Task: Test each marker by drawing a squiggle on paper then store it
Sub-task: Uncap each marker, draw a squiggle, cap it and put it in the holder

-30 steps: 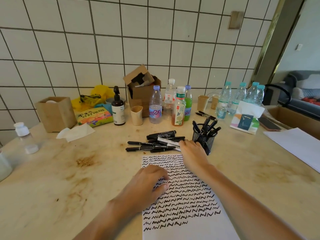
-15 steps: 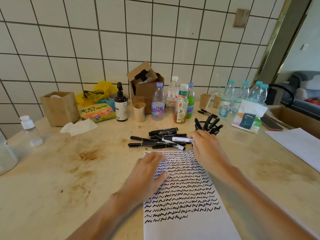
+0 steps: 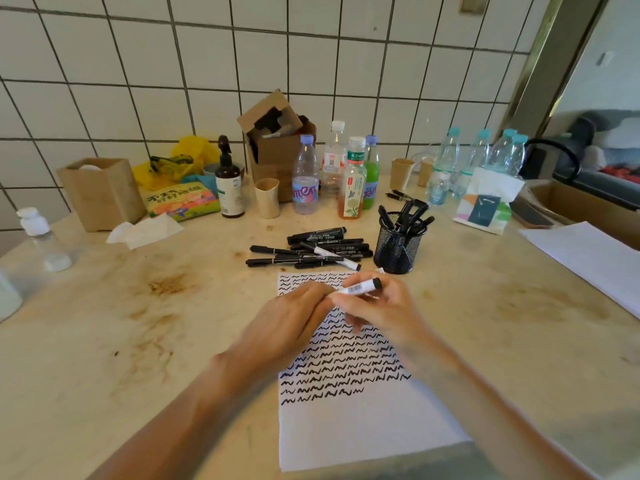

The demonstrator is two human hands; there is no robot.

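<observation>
A white marker with a barcode and a black end (image 3: 360,287) is held over the top of the paper (image 3: 349,427), which is covered with rows of black squiggles. My right hand (image 3: 377,310) grips the marker's body. My left hand (image 3: 291,317) pinches its left end; that end is hidden by my fingers. Beyond the paper lies a pile of several black markers (image 3: 311,252). To its right stands a black mesh pen cup (image 3: 398,247) holding several markers.
Bottles (image 3: 353,181), paper cups, a cardboard box (image 3: 277,147) and a pump bottle line the tiled wall. A tissue (image 3: 145,230) and brown box (image 3: 100,192) sit left. A tissue pack (image 3: 485,206) and white sheets (image 3: 588,261) lie right.
My right hand picked a white marker from the pile and brought it back over the paper. My left hand lifted off the paper and took hold of the marker's left end.
</observation>
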